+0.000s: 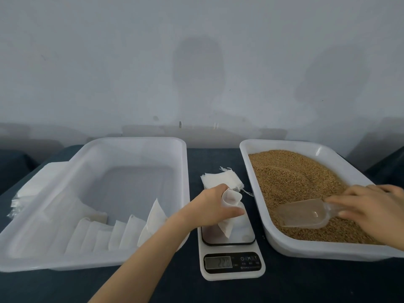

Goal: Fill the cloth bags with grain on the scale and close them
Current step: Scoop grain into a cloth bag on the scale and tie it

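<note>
The left hand (215, 206) grips a cloth bag (231, 219), holding its mouth open over the scale (231, 265) at the tabletop's front middle. The right hand (376, 211) pinches a clear scoop (306, 213) lying on the grain (290, 178) in the right tray (273, 237).

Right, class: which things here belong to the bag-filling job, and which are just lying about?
Job: cloth bag held open by left hand on the scale; scoop in right hand; tray of grain; stack of empty bags; left tray holding bags.
Lying about: white packets beside the left tray.
</note>
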Demonstrator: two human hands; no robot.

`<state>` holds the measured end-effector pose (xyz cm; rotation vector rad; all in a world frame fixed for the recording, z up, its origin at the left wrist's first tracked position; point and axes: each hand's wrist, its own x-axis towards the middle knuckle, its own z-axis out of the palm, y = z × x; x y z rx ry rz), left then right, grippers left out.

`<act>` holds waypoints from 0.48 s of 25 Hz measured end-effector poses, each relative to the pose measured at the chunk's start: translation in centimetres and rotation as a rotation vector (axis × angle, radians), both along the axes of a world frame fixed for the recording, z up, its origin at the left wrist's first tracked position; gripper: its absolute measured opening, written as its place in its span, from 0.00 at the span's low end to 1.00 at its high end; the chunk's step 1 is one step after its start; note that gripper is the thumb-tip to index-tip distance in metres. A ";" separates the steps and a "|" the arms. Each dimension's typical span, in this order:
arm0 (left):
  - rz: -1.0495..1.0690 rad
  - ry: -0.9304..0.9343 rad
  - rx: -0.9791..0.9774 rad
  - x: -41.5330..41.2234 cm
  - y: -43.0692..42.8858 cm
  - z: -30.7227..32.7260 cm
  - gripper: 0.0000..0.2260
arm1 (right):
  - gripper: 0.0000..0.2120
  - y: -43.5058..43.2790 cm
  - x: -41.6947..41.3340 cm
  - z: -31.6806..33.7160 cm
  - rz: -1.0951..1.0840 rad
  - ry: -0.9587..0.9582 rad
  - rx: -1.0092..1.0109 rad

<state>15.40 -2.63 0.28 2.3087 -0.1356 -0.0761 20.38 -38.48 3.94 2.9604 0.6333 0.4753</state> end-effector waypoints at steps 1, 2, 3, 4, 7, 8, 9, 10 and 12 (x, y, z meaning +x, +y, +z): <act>0.000 0.000 -0.002 0.0 0.0 0.0 0.21 | 0.23 -0.4 0.2 -0.4 -0.027 0.060 0.049; 0.000 0.000 -0.005 0.0 0.0 0.0 0.21 | 0.24 -0.8 0.2 -0.7 -0.061 0.126 0.090; -0.001 0.000 -0.007 0.0 0.0 0.0 0.20 | 0.23 -1.3 0.2 -1.1 -0.090 0.183 0.128; -0.003 0.000 -0.009 0.0 0.0 0.0 0.20 | 0.23 -1.8 0.3 -1.4 -0.114 0.237 0.175; -0.008 -0.003 -0.014 -0.1 0.0 0.0 0.20 | 0.22 -4.0 1.1 -2.6 -0.155 0.362 0.321; -0.008 -0.002 -0.016 -0.1 0.0 -0.1 0.20 | 0.20 -4.6 1.5 -2.8 -0.160 0.378 0.337; -0.008 0.000 -0.016 0.0 0.0 -0.1 0.21 | 0.19 -5.1 1.8 -3.1 -0.157 0.378 0.346; -0.007 0.003 -0.015 0.0 0.0 -0.1 0.21 | 0.19 -5.6 2.2 -3.2 -0.155 0.383 0.350; -0.007 0.003 -0.013 0.0 0.1 -0.2 0.21 | 0.24 -6.2 2.8 -3.2 -0.151 0.356 0.371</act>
